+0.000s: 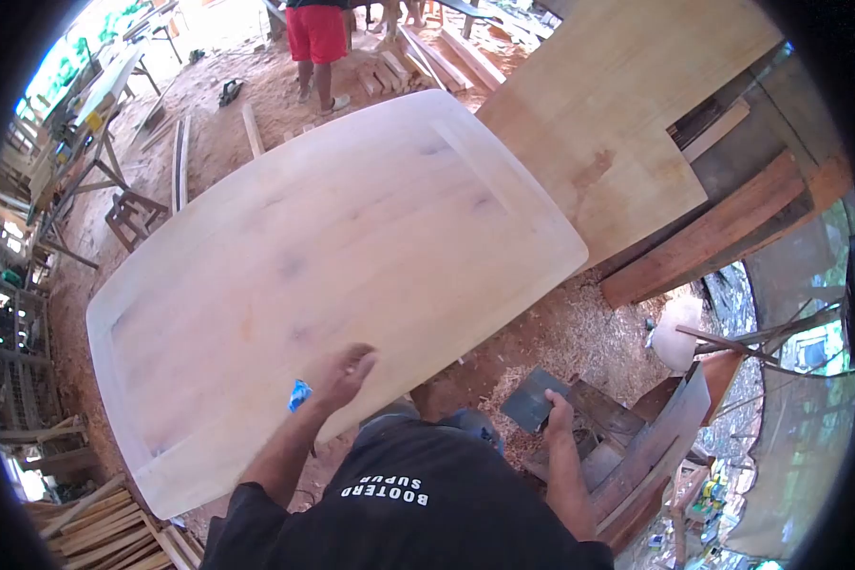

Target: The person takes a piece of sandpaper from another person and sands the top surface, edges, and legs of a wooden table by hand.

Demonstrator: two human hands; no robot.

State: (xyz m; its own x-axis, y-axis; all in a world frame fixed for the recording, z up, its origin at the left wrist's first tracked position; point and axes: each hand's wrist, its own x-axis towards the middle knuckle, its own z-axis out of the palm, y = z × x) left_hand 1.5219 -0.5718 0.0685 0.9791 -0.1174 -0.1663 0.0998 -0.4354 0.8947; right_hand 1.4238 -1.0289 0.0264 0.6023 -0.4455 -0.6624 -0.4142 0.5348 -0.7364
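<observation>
A large pale wooden tabletop (351,237) with rounded corners and bowed sides fills the middle of the view. Grey smudges and whitish patches mark its surface. Over its near edge is my left hand (345,377), its fingers loosely curled and apart, with nothing visible in them. Close by my left wrist, a small bright blue piece (299,394) shows against the board. On the right, away from the tabletop, my right hand (560,414) grips a flat, dark grey rectangular plate (530,400) by one edge.
Another wooden panel (627,123) lies beyond the tabletop at upper right, near a thick reddish plank (703,233). Boards (627,465) lean at lower right. Wood strips (104,532) are stacked at lower left. A person in red shorts (315,36) stands at the back.
</observation>
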